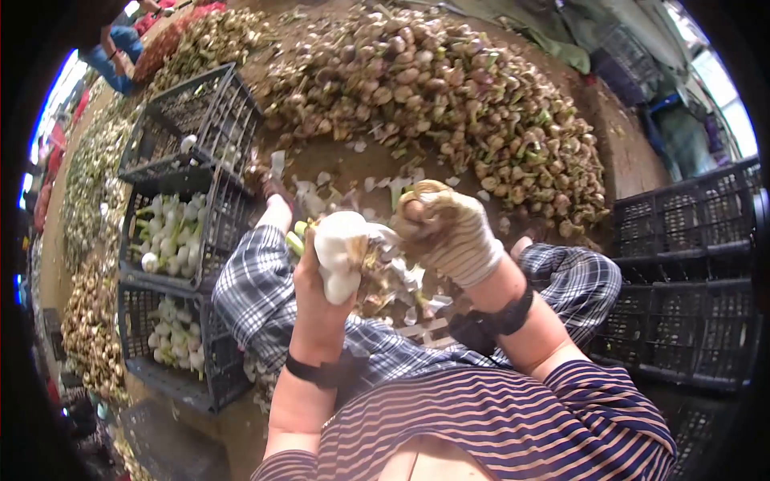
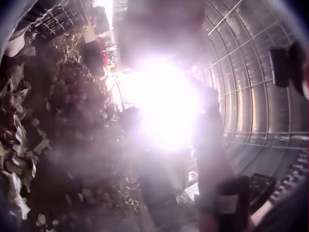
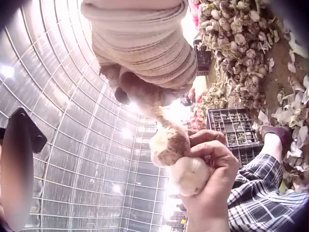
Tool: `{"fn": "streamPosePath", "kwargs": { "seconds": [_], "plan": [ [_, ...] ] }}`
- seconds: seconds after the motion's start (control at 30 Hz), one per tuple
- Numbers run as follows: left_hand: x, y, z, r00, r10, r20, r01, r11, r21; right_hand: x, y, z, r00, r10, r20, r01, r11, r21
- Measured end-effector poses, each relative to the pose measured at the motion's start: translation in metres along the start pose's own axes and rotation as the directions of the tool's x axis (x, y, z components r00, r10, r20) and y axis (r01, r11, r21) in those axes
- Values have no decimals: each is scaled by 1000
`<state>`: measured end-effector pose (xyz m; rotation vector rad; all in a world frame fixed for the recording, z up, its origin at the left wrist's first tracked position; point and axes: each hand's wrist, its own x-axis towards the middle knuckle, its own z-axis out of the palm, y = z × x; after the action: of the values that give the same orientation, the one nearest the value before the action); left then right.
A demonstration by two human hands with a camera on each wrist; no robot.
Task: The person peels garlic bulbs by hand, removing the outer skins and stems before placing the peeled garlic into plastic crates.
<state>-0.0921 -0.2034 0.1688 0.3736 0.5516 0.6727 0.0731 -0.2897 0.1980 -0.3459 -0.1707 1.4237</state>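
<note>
My bare left hand grips white garlic bulbs, with green stems poking out behind the thumb. The right wrist view shows two of them, a brown-skinned garlic bulb and a smooth white garlic bulb. My right hand, in a soiled striped glove, has its fingers curled beside them. It pinches a strip of garlic skin that runs from the upper bulb to the glove. Glare and blur hide the hand in the left wrist view.
A large heap of unpeeled garlic lies ahead, with shed skins on the ground between my legs. Black crates at left hold cleaned garlic. More crates stand at right. Another person is at the far left.
</note>
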Motion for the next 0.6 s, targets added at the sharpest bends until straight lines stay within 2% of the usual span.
{"fn": "streamPosePath", "kwargs": {
  "seconds": [0.03, 0.07, 0.1, 0.13, 0.17, 0.2, 0.23, 0.27, 0.33, 0.37, 0.4, 0.47, 0.5, 0.53, 0.57, 0.6],
  "plan": [
    [4, -1, -14, 975, 130, 179, -142, 989, 52, -4, -3, -4, 999, 23, 28, -20, 997, -81],
    [11, -3, -26, 899, 242, 365, -289, 954, 78, -6, -7, -7, 997, 44, 61, -34, 985, -167],
    [15, -9, -35, 793, 474, 383, -609, 579, 542, -9, -7, -5, 999, 30, 40, -21, 977, -213],
    [14, -7, -31, 791, 482, 377, -610, 573, 547, -13, -12, 4, 997, 74, -27, -79, 924, -375],
    [12, -3, -25, 887, 393, 243, -453, 841, 295, -12, -12, 5, 996, 49, -79, -71, 948, -310],
    [13, 0, -22, 958, 245, 152, -244, 969, -24, -12, -12, 6, 991, 26, -134, -59, 968, -245],
    [21, 5, -29, 988, 125, 93, -115, 987, -109, -15, -17, 7, 992, -25, -128, -15, 955, -297],
    [26, 8, -36, 988, 128, 87, -118, 987, -112, -17, -15, 17, 982, -96, -161, 56, 970, -237],
    [30, 12, -45, 991, 137, -10, -135, 960, -246, -9, -31, 17, 986, 38, 163, 0, 973, -230],
    [27, 13, -45, 992, 127, 12, -120, 959, -258, -5, -30, 22, 998, -26, -48, -5, 831, -556],
    [27, 12, -49, 992, 128, 6, -122, 958, -258, -4, -30, 30, 981, 19, -195, -161, 649, -743],
    [32, 9, -58, 988, 58, 141, -19, 965, -261, 17, 8, 17, 949, -207, -239, -161, 336, -928],
    [32, 6, -55, 978, 81, 191, -33, 969, -245, 27, 29, 3, 954, -294, 57, 97, 121, -988],
    [28, 4, -44, 979, 83, 187, -35, 969, -246, 32, 46, -6, 881, -313, 354, 337, -108, -935],
    [22, 4, -30, 992, 63, 106, -35, 967, -253, 29, 49, 19, 890, -218, 401, 313, -348, -884],
    [18, 6, -24, 999, 45, 23, -37, 965, -259, 30, 55, 18, 868, -215, 448, 348, -380, -857]
  ]
}}
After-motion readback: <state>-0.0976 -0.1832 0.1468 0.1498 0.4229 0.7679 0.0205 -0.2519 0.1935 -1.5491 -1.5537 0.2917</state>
